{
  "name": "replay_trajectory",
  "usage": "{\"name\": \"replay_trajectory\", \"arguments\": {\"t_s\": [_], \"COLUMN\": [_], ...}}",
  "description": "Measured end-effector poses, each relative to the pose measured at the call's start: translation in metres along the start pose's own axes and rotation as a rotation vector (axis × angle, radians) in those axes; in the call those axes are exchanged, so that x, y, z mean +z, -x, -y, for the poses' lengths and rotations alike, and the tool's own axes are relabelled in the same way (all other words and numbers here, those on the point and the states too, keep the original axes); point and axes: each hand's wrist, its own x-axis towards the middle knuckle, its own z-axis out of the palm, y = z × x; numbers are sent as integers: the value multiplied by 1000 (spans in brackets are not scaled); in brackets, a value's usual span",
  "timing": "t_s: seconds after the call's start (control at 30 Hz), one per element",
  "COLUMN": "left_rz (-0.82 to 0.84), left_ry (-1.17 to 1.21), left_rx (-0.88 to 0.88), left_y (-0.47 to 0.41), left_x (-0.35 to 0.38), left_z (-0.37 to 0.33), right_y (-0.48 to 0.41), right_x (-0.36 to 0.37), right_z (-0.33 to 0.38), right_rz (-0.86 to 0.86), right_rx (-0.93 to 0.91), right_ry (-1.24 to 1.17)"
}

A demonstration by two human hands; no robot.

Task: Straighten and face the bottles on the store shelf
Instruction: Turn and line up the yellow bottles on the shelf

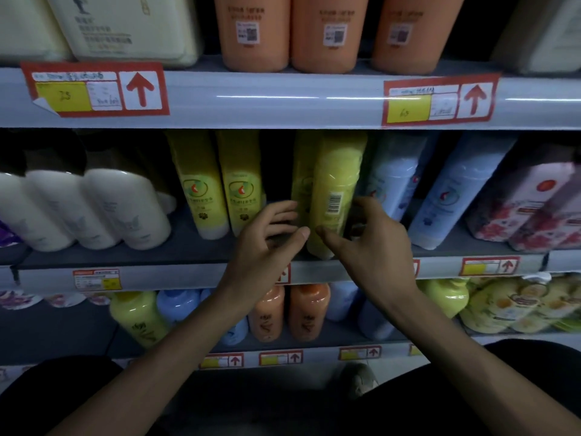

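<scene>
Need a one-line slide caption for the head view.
Shelf facing: left hand and right hand grip a yellow bottle on the middle shelf, its barcode turned outward.

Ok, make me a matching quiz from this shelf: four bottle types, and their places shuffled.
1. big orange bottles
2. white bottles
3. yellow bottle showing its barcode
4. tall pale blue bottles

A. middle shelf, left part
B. gripped between left hand and right hand
C. top shelf
D. middle shelf, right of the hands

Pairs: 1-C, 2-A, 3-B, 4-D
</scene>
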Motion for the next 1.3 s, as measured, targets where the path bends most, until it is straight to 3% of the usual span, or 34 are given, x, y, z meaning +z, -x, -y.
{"name": "replay_trajectory", "arguments": {"t_s": [0.5, 0.77, 0.9, 1.3], "left_rz": [-98, -336, -375, -558], "left_ry": [134, -324, -567, -832], "left_rx": [-31, -77, -71, -156], "left_y": [-5, -12, -18, -27], "left_x": [28, 37, 42, 78], "left_z": [3, 15, 19, 23], "right_y": [-6, 14, 20, 18], "right_x": [-11, -49, -61, -74], "right_z": [1, -12, -20, -44], "right_rz": [1, 4, 5, 95], "right_rx": [31, -68, -74, -7], "right_ry": [-101, -147, -204, -290]}}
